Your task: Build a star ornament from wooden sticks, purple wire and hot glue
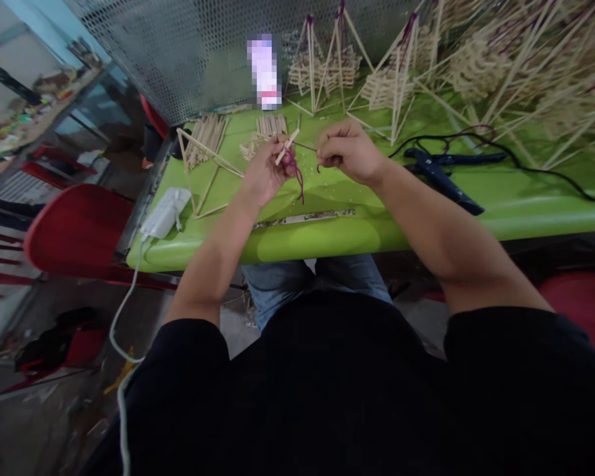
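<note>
Purple cord (298,175) stretches between the hands: the left hand (270,170) pinches a small wooden piece (288,146) with it, the right hand (351,152) closes on its far end; beyond the left grip, short sticks (272,124); too hard a tug could slip the cord or twist the piece loose

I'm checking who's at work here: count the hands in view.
2: the left hand holds a small wooden piece; the right hand, beside it, pinches thread. Both are above the green table.
</note>
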{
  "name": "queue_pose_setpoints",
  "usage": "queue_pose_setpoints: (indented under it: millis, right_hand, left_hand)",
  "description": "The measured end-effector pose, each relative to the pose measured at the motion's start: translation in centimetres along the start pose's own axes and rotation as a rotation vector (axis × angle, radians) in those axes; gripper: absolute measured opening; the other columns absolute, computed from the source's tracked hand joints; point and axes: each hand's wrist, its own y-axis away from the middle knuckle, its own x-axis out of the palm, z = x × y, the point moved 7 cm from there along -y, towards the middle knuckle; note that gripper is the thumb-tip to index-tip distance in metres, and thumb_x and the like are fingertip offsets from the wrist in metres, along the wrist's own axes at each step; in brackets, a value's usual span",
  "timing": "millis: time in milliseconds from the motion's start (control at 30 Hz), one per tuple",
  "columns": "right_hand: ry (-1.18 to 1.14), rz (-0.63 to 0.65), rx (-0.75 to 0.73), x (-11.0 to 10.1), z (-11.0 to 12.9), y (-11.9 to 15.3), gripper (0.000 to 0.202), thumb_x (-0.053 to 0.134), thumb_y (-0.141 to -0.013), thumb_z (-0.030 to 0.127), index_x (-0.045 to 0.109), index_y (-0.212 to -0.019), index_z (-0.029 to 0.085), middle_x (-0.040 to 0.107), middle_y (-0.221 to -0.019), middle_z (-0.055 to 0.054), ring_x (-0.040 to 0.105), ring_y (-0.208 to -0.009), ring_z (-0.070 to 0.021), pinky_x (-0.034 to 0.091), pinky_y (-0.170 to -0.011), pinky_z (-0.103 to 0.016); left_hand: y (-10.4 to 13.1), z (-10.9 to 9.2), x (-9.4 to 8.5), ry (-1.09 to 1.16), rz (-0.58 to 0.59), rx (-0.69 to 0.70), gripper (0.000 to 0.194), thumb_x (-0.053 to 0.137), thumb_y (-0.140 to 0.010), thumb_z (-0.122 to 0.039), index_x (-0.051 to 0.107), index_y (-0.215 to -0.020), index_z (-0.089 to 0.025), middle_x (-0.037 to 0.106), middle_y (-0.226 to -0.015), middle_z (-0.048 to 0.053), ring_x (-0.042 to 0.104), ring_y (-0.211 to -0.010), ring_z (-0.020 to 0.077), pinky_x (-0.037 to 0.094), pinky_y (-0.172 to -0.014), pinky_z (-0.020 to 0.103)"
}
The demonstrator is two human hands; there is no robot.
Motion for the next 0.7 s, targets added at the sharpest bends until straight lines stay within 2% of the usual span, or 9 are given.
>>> queue_pose_setpoints:
  millis: [200,267,500,700]
  right_hand:
    - [-0.051,0.176,-0.027,2.2,-0.5,0.3,0.016,0.090,-0.074,0.032,0.079,-0.066,0.024,0.060,-0.056,0.001,0.040,-0.054,-0.0127,0.027,-0.053,-0.031]
    - [-0.019,0.185,-0.020,2.5,-0.7,0.3,0.013,0.088,-0.076,0.030,0.080,-0.067,0.024,0.061,-0.055,0.001,0.041,-0.054,-0.0129,0.027,-0.053,-0.031]
    - [0.073,0.026,-0.005,0.5,-1.1,-0.5,0.030,0.090,-0.085,0.028,0.072,-0.061,0.026,0.054,-0.052,0.002,0.037,-0.055,-0.0137,0.027,-0.051,-0.033]
    - [0.069,-0.118,-0.012,-1.2,-0.2,-0.5,0.038,0.091,-0.080,0.024,0.062,-0.056,0.027,0.054,-0.059,0.000,0.037,-0.057,-0.0151,0.027,-0.052,-0.036]
  left_hand:
    - [-0.3,0.4,0.0,0.060,0.012,-0.015,0.035,0.075,-0.121,-0.027,0.066,-0.088,-0.024,0.063,-0.078,-0.003,0.062,-0.061,0.0099,0.051,-0.062,0.023]
    - [-0.3,0.4,0.1,0.076,0.039,-0.027,0.037,0.076,-0.120,-0.028,0.067,-0.085,-0.024,0.064,-0.078,-0.002,0.062,-0.061,0.0102,0.052,-0.062,0.024]
    - [0.1,0.3,0.3,0.054,0.077,-0.096,0.046,0.078,-0.123,-0.039,0.062,-0.082,-0.024,0.062,-0.077,-0.002,0.061,-0.060,0.0086,0.056,-0.060,0.022]
    - [-0.1,0.7,0.2,0.061,0.073,-0.076,0.043,0.074,-0.123,-0.041,0.063,-0.085,-0.025,0.063,-0.076,-0.001,0.060,-0.060,0.0102,0.056,-0.060,0.026]
